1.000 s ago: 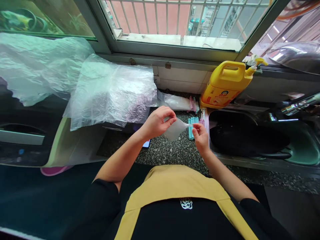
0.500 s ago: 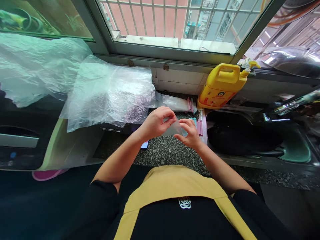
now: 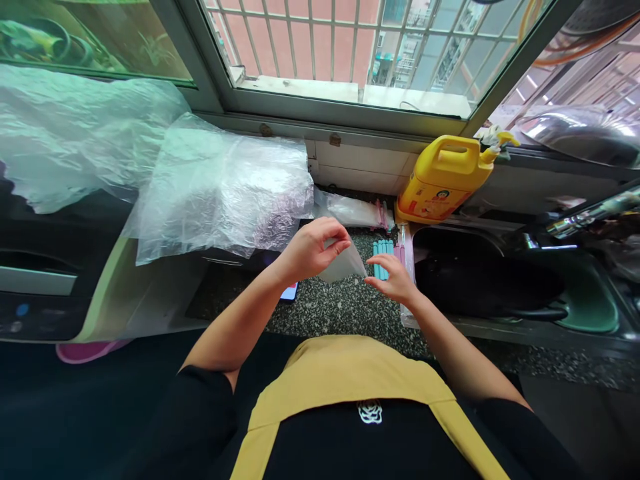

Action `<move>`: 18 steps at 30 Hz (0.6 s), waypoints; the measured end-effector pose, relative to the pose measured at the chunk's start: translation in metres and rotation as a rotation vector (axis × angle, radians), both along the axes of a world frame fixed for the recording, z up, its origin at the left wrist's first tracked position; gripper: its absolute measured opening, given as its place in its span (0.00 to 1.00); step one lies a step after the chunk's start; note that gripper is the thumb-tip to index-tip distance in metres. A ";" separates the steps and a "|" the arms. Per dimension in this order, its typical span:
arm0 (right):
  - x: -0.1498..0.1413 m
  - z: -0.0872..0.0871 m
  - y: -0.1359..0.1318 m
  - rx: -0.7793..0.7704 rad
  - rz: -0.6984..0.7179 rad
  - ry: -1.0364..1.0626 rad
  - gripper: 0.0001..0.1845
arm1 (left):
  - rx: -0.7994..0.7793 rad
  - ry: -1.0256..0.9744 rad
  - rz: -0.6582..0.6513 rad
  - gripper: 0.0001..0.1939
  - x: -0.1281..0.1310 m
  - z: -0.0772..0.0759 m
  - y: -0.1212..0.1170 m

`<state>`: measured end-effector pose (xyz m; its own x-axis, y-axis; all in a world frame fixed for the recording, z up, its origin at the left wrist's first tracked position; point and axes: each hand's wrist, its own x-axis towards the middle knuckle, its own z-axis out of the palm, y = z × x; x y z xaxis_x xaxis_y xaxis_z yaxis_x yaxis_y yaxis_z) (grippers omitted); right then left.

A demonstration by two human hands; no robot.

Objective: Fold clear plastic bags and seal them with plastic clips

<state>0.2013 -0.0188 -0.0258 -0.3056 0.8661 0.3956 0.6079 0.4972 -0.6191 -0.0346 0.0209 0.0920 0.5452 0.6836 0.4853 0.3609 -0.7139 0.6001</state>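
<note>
My left hand (image 3: 311,248) pinches the top of a small clear plastic bag (image 3: 345,265) above the speckled counter (image 3: 340,310). The bag hangs down from its fingers. My right hand (image 3: 395,278) is just to the right of the bag, fingers loosely curled, its fingertips near the bag's lower right corner. I cannot see whether they touch it. Behind my right hand lie teal clips (image 3: 381,257) and pink clips (image 3: 400,252) on the counter.
A yellow jug (image 3: 445,179) stands by the window wall. A dark pan (image 3: 487,283) sits in the sink on the right. Large clear plastic sheets (image 3: 220,190) cover the stove area on the left. A packet of bags (image 3: 353,210) lies at the back.
My right hand came in to the bag, then drew back down and to the right, off the bag's edge. My left hand kept its pinch on the bag.
</note>
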 end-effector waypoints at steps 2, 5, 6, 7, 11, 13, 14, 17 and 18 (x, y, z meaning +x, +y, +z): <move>-0.007 0.017 0.004 0.018 0.016 0.090 0.23 | -0.013 0.015 -0.037 0.06 0.005 -0.001 -0.002; -0.026 0.039 0.008 0.038 0.068 0.178 0.25 | -0.042 0.039 -0.081 0.07 0.010 -0.001 -0.004; -0.033 0.043 0.008 0.042 0.077 0.185 0.22 | -0.052 0.042 -0.090 0.07 0.012 -0.001 -0.004; -0.038 0.045 0.008 0.039 0.077 0.180 0.18 | -0.059 0.038 -0.097 0.07 0.012 -0.001 -0.005; -0.042 0.028 0.001 -0.014 0.046 0.111 0.15 | -0.055 -0.026 -0.088 0.07 0.007 -0.003 -0.003; -0.033 0.009 -0.006 -0.047 0.059 0.068 0.14 | -0.050 -0.046 -0.061 0.07 0.002 -0.005 -0.002; -0.027 -0.001 -0.010 -0.066 0.056 0.047 0.13 | -0.049 -0.049 -0.050 0.07 0.000 -0.006 -0.002; -0.009 -0.023 -0.019 -0.127 0.033 -0.027 0.13 | -0.031 -0.052 -0.038 0.07 -0.002 -0.007 0.000; -0.004 -0.026 -0.021 -0.142 0.031 -0.054 0.12 | -0.020 -0.051 -0.034 0.08 -0.002 -0.008 0.000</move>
